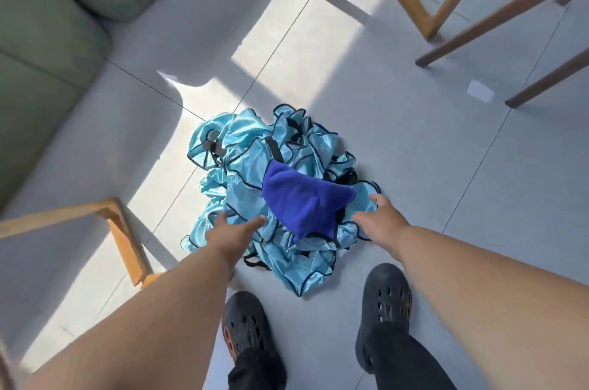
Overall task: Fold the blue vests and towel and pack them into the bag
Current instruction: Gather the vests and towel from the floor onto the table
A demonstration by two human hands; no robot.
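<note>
Clearly best to lift the dark blue towel point(299, 198) off first, from atop the pale blue vests point(242, 166) heaped on the floor point(430, 166). Left hand point(232, 227) and right hand point(379, 217) both reaching, fingers straight, holding nothing; no bag visible

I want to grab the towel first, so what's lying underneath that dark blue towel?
The dark blue towel lies on top of a crumpled heap of light blue vests on the tiled floor. Whatever sits directly beneath the towel is covered.
</note>
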